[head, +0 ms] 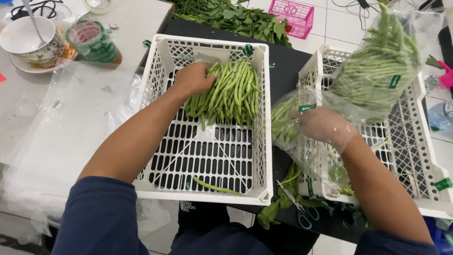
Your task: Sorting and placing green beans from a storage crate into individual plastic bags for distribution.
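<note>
My left hand (pixel 192 78) rests on a pile of loose green beans (pixel 231 92) at the far end of a white slotted crate (pixel 155 85). Its fingers curl over a few beans at the pile's left edge. One stray bean (pixel 214 187) lies near the crate's front wall. My right hand (pixel 323 126) is inside a clear plastic bag (pixel 302 137) that holds some green beans, between the two crates. A second white crate (pixel 424 156) on the right holds a large clear bag full of green beans (pixel 380 66).
Scissors (pixel 297 205) with blue handles lie by leafy scraps between the crates. Leafy greens (pixel 240 19) and a pink basket (pixel 292 14) sit behind. On the left, clear plastic sheets (pixel 71 123), a tape roll (pixel 92 40) and a bowl with spoon (pixel 30 40).
</note>
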